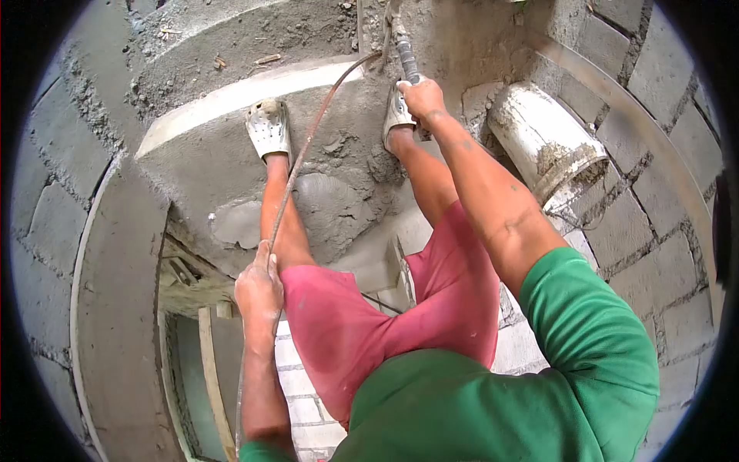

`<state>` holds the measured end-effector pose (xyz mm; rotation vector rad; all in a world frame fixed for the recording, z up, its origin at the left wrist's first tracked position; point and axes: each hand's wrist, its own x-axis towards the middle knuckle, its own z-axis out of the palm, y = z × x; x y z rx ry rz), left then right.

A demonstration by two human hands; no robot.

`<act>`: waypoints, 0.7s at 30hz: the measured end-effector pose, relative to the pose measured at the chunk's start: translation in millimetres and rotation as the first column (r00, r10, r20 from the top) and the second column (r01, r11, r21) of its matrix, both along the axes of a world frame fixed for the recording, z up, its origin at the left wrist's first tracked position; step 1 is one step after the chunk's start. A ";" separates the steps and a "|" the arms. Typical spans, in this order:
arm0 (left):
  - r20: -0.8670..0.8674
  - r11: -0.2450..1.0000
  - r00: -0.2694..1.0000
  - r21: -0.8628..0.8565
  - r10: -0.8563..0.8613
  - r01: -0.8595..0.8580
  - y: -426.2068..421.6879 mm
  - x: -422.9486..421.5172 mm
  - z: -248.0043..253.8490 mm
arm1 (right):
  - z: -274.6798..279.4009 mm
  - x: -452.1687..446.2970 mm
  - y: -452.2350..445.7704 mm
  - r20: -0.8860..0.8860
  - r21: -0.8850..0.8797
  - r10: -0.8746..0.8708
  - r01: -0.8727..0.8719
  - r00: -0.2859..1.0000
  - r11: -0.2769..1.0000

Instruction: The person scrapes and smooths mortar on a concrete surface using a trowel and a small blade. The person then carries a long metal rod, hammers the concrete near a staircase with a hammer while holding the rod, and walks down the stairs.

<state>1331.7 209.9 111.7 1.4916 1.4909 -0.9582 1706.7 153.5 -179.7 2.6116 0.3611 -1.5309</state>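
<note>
My left hand (pixel 259 289) is closed around a thin brown cord (pixel 314 127), low beside my left knee. From there the cord curves up towards the top of the view, and its other end trails down along my forearm. My right hand (pixel 423 100) grips the end of a grey, ridged or tape-wrapped handle (pixel 406 50) above my right foot. Beyond that handle, the upper part runs to the top edge, where I cannot make out what it is. The cord's far end comes close to this handle; whether they join is unclear.
Wet, lumpy mortar (pixel 331 204) lies around my feet on a rough ledge. A mortar-stained white bucket (pixel 543 138) lies tilted at the right, against a block wall (pixel 670 254). A pale curved edge (pixel 231 100) runs past my left shoe. An opening with a wooden strip (pixel 212 369) is lower left.
</note>
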 end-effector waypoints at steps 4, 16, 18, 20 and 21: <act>0.033 0.999 0.998 -0.022 0.049 -0.048 -26.4 -27.9 -16.8 | 4.0 10.3 -6.3 0.100 0.045 0.151 -0.156 0.983 0.987; 0.006 0.998 0.998 0.006 0.066 -0.067 -31.2 -22.3 -11.4 | 76.6 93.6 118.1 -0.012 0.168 0.366 -0.359 0.930 0.918; 0.002 0.999 0.999 -0.001 0.049 -0.049 -27.7 -20.9 -12.6 | 77.7 99.2 109.9 0.094 0.169 0.498 -0.507 0.862 0.845; 0.004 1.000 1.000 0.010 0.007 -0.007 -10.6 -21.5 -14.8 | 70.0 118.9 118.3 0.152 0.167 0.643 -0.661 0.751 0.732; -0.009 0.999 0.999 0.016 -0.043 0.043 -2.6 -20.5 -13.5 | 63.0 125.8 119.5 0.193 0.162 0.759 -0.784 0.621 0.600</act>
